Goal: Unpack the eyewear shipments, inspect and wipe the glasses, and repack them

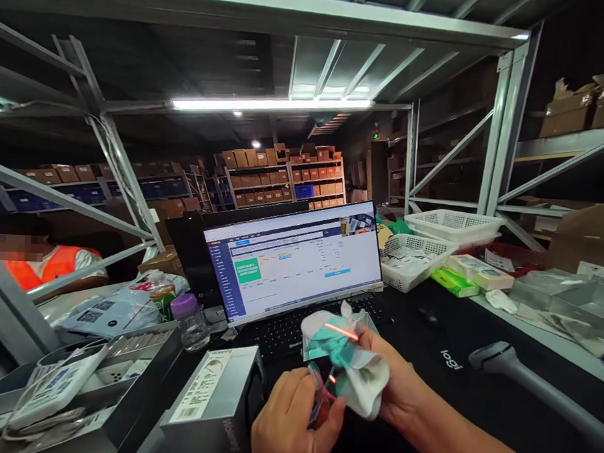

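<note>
Below the monitor, my right hand (376, 363) is closed around a soft white and teal bundle (360, 382). It looks like cloth with clear plastic about it; its exact kind I cannot make out. Bright red light streaks cross the bundle. Beside it, my left hand (294, 413) pinches a crumpled piece of clear plastic (319, 394), its fingers curled and partly hiding it. Whether this plastic joins the bundle is unclear. A grey barcode scanner (530, 377) lies on the black desk mat to the right.
A lit monitor (290, 259) stands behind a black keyboard (277, 335). At left are a grey box (215, 389), a purple-lidded bottle (190, 322) and an open box of packets (89, 384). White baskets (415, 258) stand at right. A person in an orange vest (45, 262) sits far left.
</note>
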A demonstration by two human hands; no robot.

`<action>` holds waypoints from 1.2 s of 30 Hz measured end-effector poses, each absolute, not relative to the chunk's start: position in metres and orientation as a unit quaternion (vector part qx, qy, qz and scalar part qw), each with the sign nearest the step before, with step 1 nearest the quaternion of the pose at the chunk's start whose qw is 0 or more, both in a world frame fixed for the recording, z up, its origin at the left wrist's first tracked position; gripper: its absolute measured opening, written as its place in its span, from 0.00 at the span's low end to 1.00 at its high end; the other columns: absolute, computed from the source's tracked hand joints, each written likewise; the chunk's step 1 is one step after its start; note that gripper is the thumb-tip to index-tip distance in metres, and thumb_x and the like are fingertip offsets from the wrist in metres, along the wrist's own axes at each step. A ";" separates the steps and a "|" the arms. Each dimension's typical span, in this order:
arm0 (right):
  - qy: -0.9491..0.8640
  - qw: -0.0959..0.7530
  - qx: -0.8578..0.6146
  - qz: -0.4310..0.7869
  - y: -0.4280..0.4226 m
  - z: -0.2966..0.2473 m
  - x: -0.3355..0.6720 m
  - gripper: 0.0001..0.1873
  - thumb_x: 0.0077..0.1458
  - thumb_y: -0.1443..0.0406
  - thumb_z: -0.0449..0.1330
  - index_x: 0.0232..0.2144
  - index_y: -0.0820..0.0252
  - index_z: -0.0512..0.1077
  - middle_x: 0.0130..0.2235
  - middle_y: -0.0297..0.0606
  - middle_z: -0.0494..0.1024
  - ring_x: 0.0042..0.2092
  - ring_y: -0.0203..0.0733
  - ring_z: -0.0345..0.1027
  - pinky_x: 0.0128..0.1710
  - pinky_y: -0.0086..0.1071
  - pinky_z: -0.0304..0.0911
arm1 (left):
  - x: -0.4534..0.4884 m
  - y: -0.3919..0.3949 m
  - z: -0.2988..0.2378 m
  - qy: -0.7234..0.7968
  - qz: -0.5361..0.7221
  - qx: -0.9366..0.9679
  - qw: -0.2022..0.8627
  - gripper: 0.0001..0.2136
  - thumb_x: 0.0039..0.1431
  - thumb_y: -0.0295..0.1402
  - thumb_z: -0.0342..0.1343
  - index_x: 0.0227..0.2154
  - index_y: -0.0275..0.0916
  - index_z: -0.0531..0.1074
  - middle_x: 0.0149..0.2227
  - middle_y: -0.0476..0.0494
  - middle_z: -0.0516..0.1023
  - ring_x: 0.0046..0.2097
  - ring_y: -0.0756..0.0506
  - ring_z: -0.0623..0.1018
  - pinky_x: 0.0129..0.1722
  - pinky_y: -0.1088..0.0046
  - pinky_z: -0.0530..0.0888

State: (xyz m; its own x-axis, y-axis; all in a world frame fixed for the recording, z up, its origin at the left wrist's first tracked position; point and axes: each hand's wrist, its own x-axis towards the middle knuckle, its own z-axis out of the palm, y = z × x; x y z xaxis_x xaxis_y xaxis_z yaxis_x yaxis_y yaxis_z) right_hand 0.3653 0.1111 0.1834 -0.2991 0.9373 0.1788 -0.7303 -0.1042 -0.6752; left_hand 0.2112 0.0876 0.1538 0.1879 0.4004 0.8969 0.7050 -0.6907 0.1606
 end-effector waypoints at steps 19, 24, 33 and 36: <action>-0.603 0.548 -0.355 0.458 0.118 0.188 0.401 0.12 0.60 0.56 0.59 0.40 0.57 0.70 0.37 0.34 0.75 0.37 0.40 0.67 0.36 0.30 0.62 | 0.183 0.095 0.179 -0.442 -0.457 -0.751 0.180 0.07 0.67 0.38 0.51 0.36 0.40 0.66 0.35 0.44 0.72 0.37 0.44 0.74 0.37 0.69 0.72; -0.524 0.565 -0.287 0.569 0.106 0.187 0.390 0.17 0.58 0.53 0.63 0.44 0.54 0.67 0.40 0.34 0.76 0.36 0.39 0.70 0.36 0.30 0.65 | 0.199 0.099 0.167 -0.443 -0.380 -0.788 0.197 0.09 0.65 0.34 0.52 0.46 0.39 0.65 0.46 0.38 0.75 0.45 0.40 0.79 0.38 0.66 0.78; -0.731 0.506 -0.359 0.283 0.093 0.184 0.371 0.14 0.52 0.64 0.67 0.43 0.55 0.75 0.45 0.39 0.79 0.47 0.46 0.72 0.49 0.36 0.65 | 0.209 0.098 0.147 -0.452 -0.398 -0.792 0.105 0.25 0.56 0.16 0.43 0.57 0.38 0.59 0.51 0.34 0.74 0.48 0.41 0.81 0.41 0.67 0.81; -0.757 0.491 -0.360 0.236 0.089 0.184 0.375 0.18 0.55 0.61 0.67 0.49 0.54 0.75 0.51 0.41 0.78 0.53 0.48 0.71 0.54 0.38 0.64 | 0.210 0.096 0.147 -0.431 -0.405 -0.806 -0.025 0.29 0.58 0.20 0.46 0.62 0.39 0.53 0.56 0.32 0.70 0.55 0.41 0.77 0.50 0.66 0.78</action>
